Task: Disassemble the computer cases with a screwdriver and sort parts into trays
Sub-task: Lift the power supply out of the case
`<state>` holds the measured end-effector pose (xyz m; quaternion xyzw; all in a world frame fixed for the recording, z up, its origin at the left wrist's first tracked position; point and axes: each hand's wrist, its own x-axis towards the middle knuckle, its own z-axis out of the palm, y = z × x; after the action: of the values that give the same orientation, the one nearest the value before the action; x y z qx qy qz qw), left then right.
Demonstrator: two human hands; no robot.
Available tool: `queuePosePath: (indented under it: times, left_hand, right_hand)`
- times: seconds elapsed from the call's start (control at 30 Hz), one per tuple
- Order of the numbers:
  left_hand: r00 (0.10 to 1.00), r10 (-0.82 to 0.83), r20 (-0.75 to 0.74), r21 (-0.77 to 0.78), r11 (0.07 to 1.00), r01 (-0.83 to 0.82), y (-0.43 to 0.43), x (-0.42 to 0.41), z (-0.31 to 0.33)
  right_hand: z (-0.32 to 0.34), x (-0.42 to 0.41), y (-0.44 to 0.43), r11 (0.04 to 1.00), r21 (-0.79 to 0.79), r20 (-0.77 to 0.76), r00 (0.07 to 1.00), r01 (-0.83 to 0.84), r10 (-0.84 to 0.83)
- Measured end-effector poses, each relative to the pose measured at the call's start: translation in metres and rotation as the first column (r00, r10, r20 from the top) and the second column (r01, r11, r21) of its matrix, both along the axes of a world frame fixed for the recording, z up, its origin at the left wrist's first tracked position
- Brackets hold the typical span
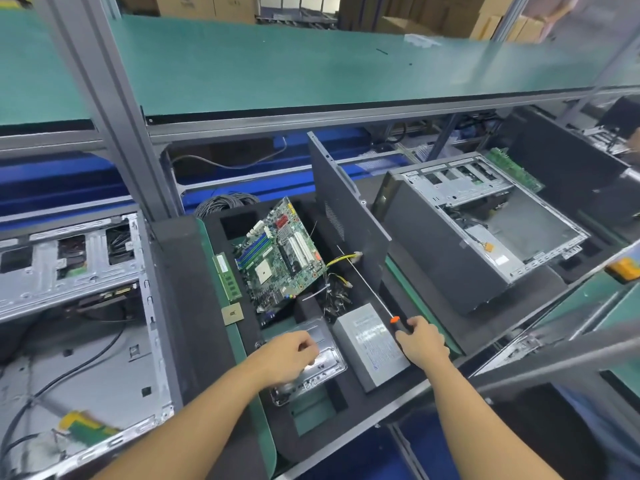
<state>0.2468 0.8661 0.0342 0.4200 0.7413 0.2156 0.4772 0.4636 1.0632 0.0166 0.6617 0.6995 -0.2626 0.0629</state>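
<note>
A black foam tray (242, 344) lies in front of me with cut-out pockets. In it sit a green motherboard (282, 252), a RAM stick (227, 273), a CPU chip (232, 314), a tangle of cables (337, 289), a grey power supply (372, 341) and a silver metal bracket (320, 367). My left hand (289, 358) rests on the bracket with fingers curled; whether it holds anything is hidden. My right hand (420, 342) grips the black-and-orange handle of a long screwdriver (363, 277), whose shaft points away over the tray.
An opened computer case (485, 220) lies at the right, and a dark side panel (346, 206) leans upright between it and the tray. Another opened case (86, 306) lies at the left with cables inside. A green shelf (277, 64) overhangs the bench.
</note>
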Motion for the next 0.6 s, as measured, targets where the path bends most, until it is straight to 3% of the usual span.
queuePosePath:
  times: [0.3, 0.37, 0.47, 0.6]
  left_hand:
    - [0.999, 0.005, -0.043, 0.127, 0.992, 0.0, -0.044, -0.023, 0.053]
    - [0.999, -0.001, -0.039, 0.17, 0.985, 0.008, -0.063, -0.03, 0.068]
    - [1.0, -0.001, -0.029, 0.272, 0.962, 0.009, -0.098, -0.046, 0.092]
    - [0.992, 0.098, -0.077, 0.321, 0.945, -0.068, -0.165, -0.104, 0.115]
  right_hand:
    - [0.042, -0.053, -0.039, 0.978, 0.208, -0.073, 0.997, -0.012, 0.027]
    - [0.054, -0.068, -0.061, 0.94, 0.341, -0.197, 0.978, 0.003, 0.068]
    - [0.078, -0.102, -0.116, 0.891, 0.454, -0.529, 0.802, -0.008, 0.276]
    - [0.112, -0.173, -0.196, 0.824, 0.426, -0.562, 0.604, -0.374, 0.565]
